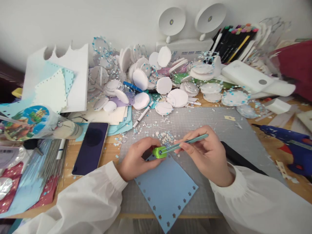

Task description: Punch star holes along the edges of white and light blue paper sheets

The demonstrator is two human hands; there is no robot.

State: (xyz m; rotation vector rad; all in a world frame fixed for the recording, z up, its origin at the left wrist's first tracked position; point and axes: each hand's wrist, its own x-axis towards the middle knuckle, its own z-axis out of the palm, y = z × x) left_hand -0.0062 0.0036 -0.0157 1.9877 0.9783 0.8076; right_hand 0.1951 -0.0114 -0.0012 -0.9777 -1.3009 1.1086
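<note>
My left hand (140, 156) is closed around a small green craft punch (159, 152), held over the top corner of a blue paper sheet (168, 188). Flower-shaped holes run along the edges of that sheet. In my right hand (207, 152) I pinch light teal tweezers (187, 143), whose tips touch the front of the punch. Just beyond both hands, a scatter of tiny white and pale blue paper flowers (168, 137) lies on the grey cutting mat (204, 118).
White round discs (163, 85) pile up along the back. A phone (91, 148), a lidded drink cup (58, 126) and thin wires (52, 159) are at left. At right lie a blue glue gun (285, 136) and a black object (240, 157) beside my right wrist.
</note>
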